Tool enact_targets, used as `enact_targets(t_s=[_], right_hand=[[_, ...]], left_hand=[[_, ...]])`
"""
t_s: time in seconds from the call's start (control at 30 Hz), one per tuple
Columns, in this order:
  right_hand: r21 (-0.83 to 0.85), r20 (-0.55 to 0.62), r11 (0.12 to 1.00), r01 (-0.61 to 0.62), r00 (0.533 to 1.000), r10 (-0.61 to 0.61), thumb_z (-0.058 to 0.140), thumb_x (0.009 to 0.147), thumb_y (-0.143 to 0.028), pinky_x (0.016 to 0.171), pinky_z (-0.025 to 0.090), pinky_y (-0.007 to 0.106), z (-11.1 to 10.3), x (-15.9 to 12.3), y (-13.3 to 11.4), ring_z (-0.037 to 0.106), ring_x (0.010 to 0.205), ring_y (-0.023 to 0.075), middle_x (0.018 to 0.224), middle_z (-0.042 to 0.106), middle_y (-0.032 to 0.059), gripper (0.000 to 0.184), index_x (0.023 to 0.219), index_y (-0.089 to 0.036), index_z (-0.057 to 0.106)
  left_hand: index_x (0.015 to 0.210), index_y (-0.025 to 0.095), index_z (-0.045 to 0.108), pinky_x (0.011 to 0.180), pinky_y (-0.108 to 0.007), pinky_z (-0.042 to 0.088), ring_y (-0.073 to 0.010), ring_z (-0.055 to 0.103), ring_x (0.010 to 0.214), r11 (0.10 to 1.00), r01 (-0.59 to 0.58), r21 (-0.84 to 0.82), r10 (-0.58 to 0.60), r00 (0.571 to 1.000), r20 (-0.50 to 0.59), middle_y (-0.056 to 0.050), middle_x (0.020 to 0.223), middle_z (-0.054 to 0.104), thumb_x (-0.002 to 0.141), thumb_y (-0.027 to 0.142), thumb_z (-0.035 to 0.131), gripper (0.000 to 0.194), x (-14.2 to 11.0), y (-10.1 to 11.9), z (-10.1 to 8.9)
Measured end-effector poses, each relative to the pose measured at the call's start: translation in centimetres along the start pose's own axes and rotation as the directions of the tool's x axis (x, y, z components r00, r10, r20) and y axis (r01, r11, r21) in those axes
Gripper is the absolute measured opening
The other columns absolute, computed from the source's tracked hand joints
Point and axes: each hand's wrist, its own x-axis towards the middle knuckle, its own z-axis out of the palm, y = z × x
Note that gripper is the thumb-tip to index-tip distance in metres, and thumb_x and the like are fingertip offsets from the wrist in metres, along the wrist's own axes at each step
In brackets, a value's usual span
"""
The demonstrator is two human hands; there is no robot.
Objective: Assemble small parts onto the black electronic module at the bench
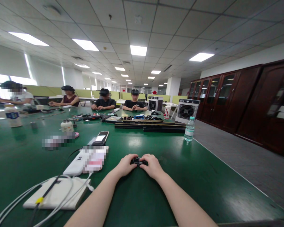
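Apparently plastic, small black object (137,161): looked light, stiff; ends offered hold.
Left hand (126,165): fingers gripped left end, lower centre of frame.
Right hand (153,165): fingers gripped right end.

Office w/ cabinets (241,101), prob. partitions (45,90)

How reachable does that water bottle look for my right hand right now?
Probably yes, perhaps with a stretch: only green tabletop shows between your right hand and the water bottle, though that hand grips the small black part and might have to let go first.
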Motion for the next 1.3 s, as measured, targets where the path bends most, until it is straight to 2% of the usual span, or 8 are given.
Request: enact_targets(t_s=[0.23,0.53,0.87,1.1,1.3], right_hand=[[0.011,0.041,0.999,-0.033,0.999,0.032,0.067,0.070,-0.026,0.090,0.041,0.037,-0.4,0.0,0.0,0.056,0.099,0.0222,0.103,0.067,0.0015,0.020,0.089,-0.028,0.070],[-0.015,0.035,1.000,0.008,0.999,-0.008,0.067,0.070,-0.023,0.088,0.042,0.034,0.0,0.0,0.3,0.058,0.095,0.0197,0.100,0.067,0.0003,0.018,0.087,-0.029,0.069],[0.114,0.055,0.993,-0.032,0.998,0.026,0.063,0.067,-0.016,0.089,0.043,0.033,-0.4,0.0,0.6,0.059,0.096,0.0192,0.100,0.066,0.0019,0.032,0.097,-0.025,0.066],[0.133,0.061,0.988,-0.074,0.996,0.067,0.060,0.067,-0.015,0.088,0.044,0.035,-0.6,0.0,0.7,0.059,0.096,0.0202,0.100,0.067,0.0028,0.034,0.100,-0.023,0.064],[0.140,0.050,0.987,-0.079,0.996,0.073,0.060,0.069,-0.016,0.088,0.044,0.035,-0.7,0.0,0.6,0.059,0.096,0.0202,0.099,0.067,0.0024,0.033,0.101,-0.024,0.063]], left_hand=[[0.113,0.018,0.058,0.094,-0.035,0.041,-0.0242,0.056,0.103,1.000,0.014,0.011,-0.014,1.000,0.006,-0.009,0.111,0.063,0.068,0.019,0.060,0.045,-0.2,0.5,-0.2],[0.115,0.017,0.056,0.092,-0.034,0.042,-0.0234,0.058,0.103,0.998,0.032,0.047,-0.034,0.998,0.043,-0.009,0.110,0.065,0.070,0.019,0.057,0.045,-0.3,1.1,-0.3],[0.113,0.016,0.057,0.094,-0.033,0.040,-0.0228,0.055,0.106,0.995,0.003,0.100,-0.003,1.000,0.002,-0.010,0.114,0.060,0.070,0.016,0.057,0.043,-0.3,1.2,-0.4],[0.113,0.018,0.056,0.097,-0.034,0.038,-0.0228,0.054,0.107,1.000,0.015,0.015,-0.015,1.000,-0.010,-0.009,0.115,0.059,0.070,0.014,0.056,0.043,-0.2,0.7,-0.2],[0.116,0.017,0.054,0.097,-0.036,0.039,-0.0247,0.054,0.107,0.997,0.044,-0.061,-0.046,0.998,-0.032,-0.011,0.115,0.059,0.065,0.016,0.061,0.051,-0.1,0.4,0.0]])
